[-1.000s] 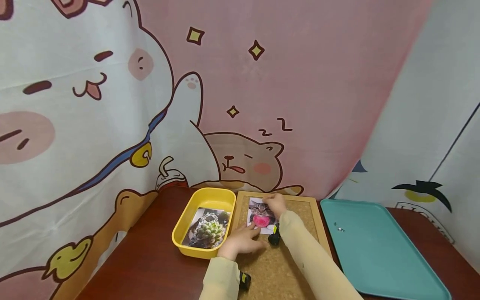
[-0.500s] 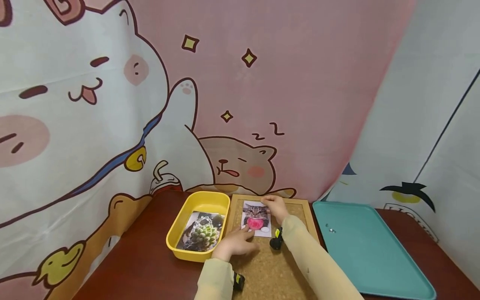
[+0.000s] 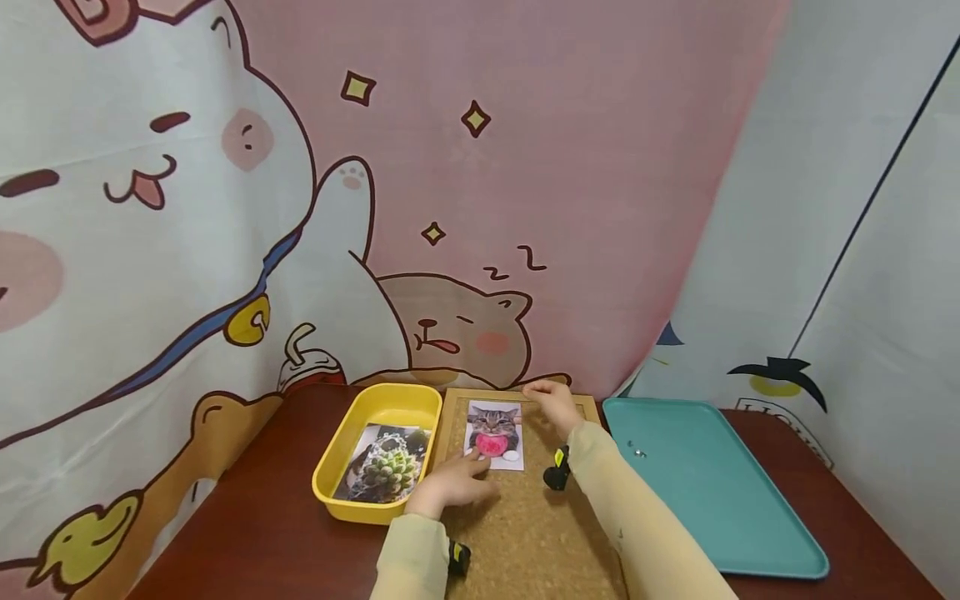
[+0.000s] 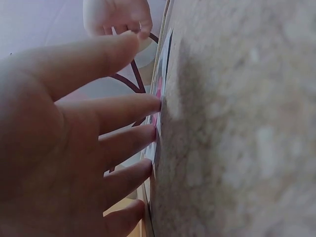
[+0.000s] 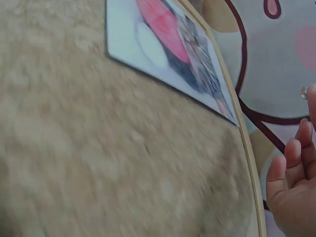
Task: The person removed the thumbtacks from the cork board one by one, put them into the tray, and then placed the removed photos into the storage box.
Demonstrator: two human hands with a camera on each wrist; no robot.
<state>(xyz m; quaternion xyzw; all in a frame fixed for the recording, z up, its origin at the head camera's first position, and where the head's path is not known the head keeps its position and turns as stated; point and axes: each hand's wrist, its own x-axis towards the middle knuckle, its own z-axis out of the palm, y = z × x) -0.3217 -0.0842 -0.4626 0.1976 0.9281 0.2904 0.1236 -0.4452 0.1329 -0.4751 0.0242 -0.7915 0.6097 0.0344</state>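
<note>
A cat photo point(image 3: 493, 435) lies at the upper left of the cork board point(image 3: 532, 533). Spread fingers of my left hand point(image 3: 453, 486) rest on the photo's lower edge; the left wrist view shows the fingertips point(image 4: 152, 103) touching it. To the right of the photo, apart from it and raised over the board's far edge, is my right hand point(image 3: 557, 407). It pinches a small shiny pushpin point(image 5: 304, 92), partly cut off by the edge of the right wrist view.
Left of the board stands a yellow basket point(image 3: 327, 492) holding photos, a succulent print point(image 3: 393, 467) on top. A teal tray point(image 3: 720, 500) with a few tiny shiny pieces point(image 3: 637, 452) lies to the right. A printed cloth point(image 3: 585, 167) hangs behind the table.
My right hand has moved away from the photo's upper right corner, to the right. My left hand stays at the photo's lower edge. The head view has turned slightly right.
</note>
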